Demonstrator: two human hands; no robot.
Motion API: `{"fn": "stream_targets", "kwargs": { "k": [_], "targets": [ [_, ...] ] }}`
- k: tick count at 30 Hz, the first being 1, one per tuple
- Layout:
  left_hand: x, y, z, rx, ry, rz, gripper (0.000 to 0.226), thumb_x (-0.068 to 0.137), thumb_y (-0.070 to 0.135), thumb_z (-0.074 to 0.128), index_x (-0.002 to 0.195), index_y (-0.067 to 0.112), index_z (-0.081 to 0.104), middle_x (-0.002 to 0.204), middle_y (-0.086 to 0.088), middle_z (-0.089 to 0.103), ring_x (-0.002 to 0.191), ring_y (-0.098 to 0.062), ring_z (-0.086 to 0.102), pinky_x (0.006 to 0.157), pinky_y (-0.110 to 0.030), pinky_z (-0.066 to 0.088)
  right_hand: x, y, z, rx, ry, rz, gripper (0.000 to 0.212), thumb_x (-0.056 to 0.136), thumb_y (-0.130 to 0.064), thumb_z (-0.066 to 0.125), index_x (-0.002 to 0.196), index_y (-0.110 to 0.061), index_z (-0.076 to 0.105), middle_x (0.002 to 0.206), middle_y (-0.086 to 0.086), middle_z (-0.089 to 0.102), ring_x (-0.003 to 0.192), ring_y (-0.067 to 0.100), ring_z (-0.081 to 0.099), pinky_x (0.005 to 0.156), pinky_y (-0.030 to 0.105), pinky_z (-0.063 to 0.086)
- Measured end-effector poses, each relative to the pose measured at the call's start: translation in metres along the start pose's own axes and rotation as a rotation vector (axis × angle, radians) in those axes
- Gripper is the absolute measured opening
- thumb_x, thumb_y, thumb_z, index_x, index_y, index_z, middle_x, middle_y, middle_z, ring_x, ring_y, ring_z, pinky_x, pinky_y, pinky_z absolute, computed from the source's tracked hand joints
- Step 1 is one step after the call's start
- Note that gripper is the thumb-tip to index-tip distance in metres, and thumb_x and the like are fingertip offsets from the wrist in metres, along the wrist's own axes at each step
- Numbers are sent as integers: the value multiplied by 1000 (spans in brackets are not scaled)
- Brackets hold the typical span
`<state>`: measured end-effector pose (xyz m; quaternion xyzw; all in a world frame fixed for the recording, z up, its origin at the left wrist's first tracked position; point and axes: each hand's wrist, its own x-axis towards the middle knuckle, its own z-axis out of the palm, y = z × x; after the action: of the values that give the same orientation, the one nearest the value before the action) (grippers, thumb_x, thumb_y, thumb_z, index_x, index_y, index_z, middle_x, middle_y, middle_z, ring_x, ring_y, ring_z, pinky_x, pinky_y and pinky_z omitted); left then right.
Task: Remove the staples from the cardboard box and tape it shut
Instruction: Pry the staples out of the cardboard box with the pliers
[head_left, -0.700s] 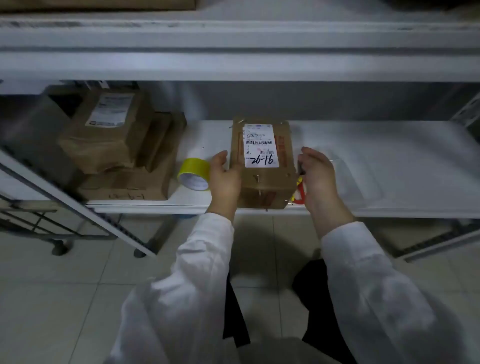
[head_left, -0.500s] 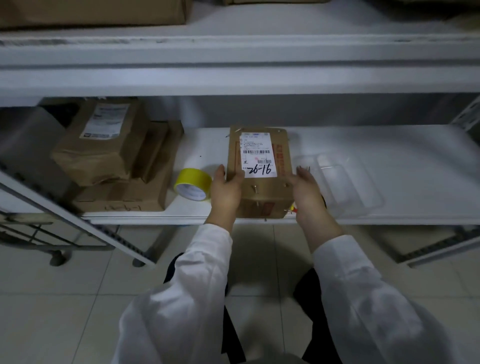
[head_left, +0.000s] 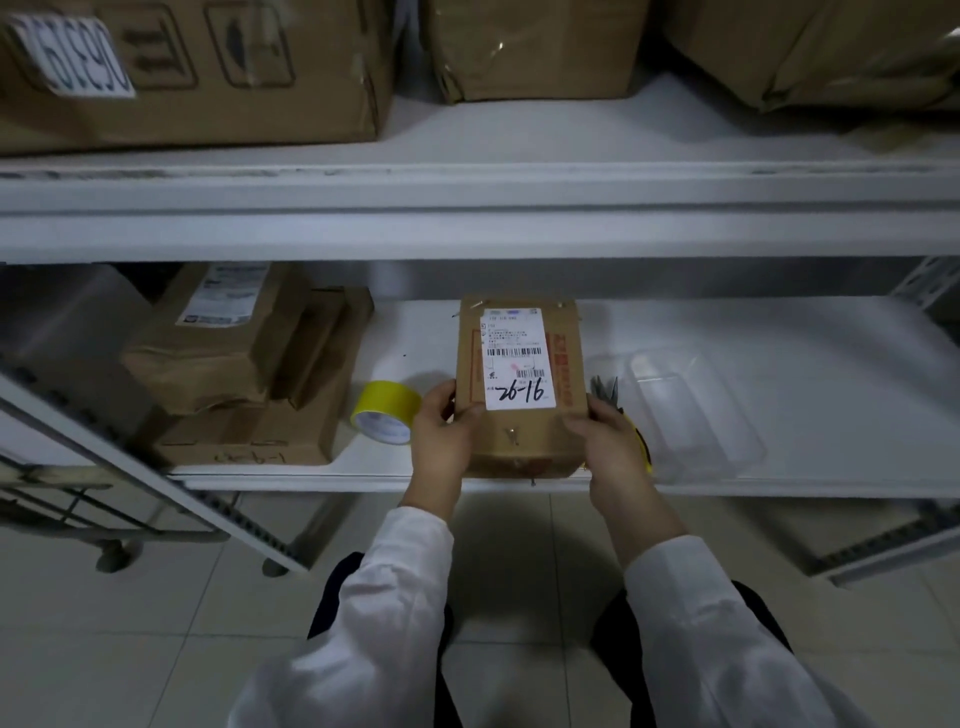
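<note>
Both hands engaged: left hand (head_left: 441, 434) and right hand (head_left: 609, 441) grip the near corners of the small brown cardboard box (head_left: 519, 447), thumbs on its top. The box lies flat at the front of the white metal shelf (head_left: 779, 332), between a yellow tape roll (head_left: 387, 410) and a clear plastic tray (head_left: 691, 415).

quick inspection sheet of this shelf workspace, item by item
surface: white shelf; box stands at its front edge
job's things: box, staples in its top; yellow tape to its left; yellow-handled tool to its right
clutter: clear tray at right; stacked parcels at left
hands: left hand and right hand grip the box's sides
cables: nothing seen
surroundings: upper shelf bearing big cartons; tiled floor
</note>
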<state>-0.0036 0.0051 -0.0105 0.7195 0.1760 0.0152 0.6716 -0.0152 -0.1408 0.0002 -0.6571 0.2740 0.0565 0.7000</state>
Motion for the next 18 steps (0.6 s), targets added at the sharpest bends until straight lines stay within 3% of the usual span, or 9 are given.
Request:
{"fn": "stream_targets", "kwargs": {
  "k": [2,6,9,13,15,18],
  "targets": [
    [0,0,-2,-1,7,-8,33,74,12,64,106,17,60,106,-8,67,105,-27,61,97,-42,49,-2,0,-2,34,1,-20,29,89,-1,56,108,-24,59,107,0,62,107,25,54,96,42,45],
    [2,5,-1,29,42,-17,35,80,5,67,114,7,59,106,-8,66,103,-25,62,92,-36,50,-8,-2,-3,121,-4,-49,34,85,7,57,106,-20,58,102,1,63,98,20,56,85,32,44],
    [0,11,-1,55,64,-24,34,81,3,67,114,5,56,104,-6,64,100,-23,61,83,-28,46,-12,-3,-1,119,8,-50,34,84,9,56,103,-20,56,102,1,62,97,18,55,85,31,43],
    [-2,15,-1,110,57,-29,52,84,6,65,132,6,45,116,-5,57,111,-22,56,89,-26,42,-11,-3,0,84,-17,-27,35,86,9,53,112,-15,55,102,-2,58,103,18,50,89,32,41],
    [0,13,-1,176,54,-29,60,83,15,69,136,8,41,121,-4,55,109,-21,55,90,-28,43,-10,-3,1,49,-49,-10,50,87,9,51,131,-15,50,109,-3,56,107,16,48,89,30,39],
    [3,11,-2,322,45,-28,53,75,40,73,118,16,54,119,-6,58,107,-21,48,93,-37,45,-8,-5,1,-90,-122,-50,51,87,10,48,127,-21,53,107,-6,57,104,14,48,83,30,37]
  ]
}}
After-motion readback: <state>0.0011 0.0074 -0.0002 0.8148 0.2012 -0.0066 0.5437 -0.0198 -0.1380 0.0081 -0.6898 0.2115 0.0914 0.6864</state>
